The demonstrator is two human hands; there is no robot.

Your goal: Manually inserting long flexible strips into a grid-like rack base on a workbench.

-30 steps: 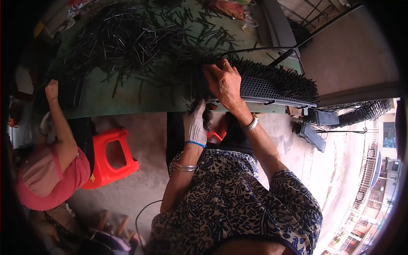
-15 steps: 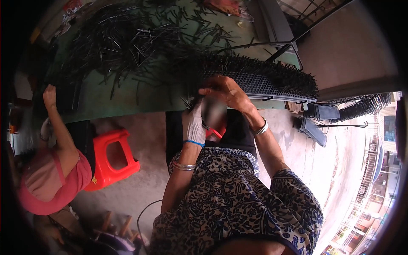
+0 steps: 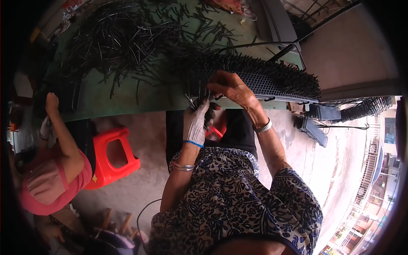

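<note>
My left hand point(image 3: 194, 123), in a whitish knit glove with dirty fingertips, is closed around a small bundle of thin black rods point(image 3: 190, 101) at the table's front edge. Their ends stick out past the thumb. My bare right hand point(image 3: 233, 89) hangs just above and right of it, thumb and fingers pinched together. What is between those fingertips is too dark to make out. Beside the right hand lies a long honeycomb-holed panel point(image 3: 272, 88). Many short black rods point(image 3: 259, 68) stand densely in its far part; the holes nearer me show bare.
A big heap of loose black rods point(image 3: 123, 38) covers the green table point(image 3: 148, 100) at the far left. A red plastic stool point(image 3: 114, 159) stands left of me. Another person in pink point(image 3: 59, 180) works at the left. Grey panels point(image 3: 314, 131) are at the right.
My right hand has shifted slightly right and up, away from the left hand. The left hand has tilted, and the rods in it show more plainly.
</note>
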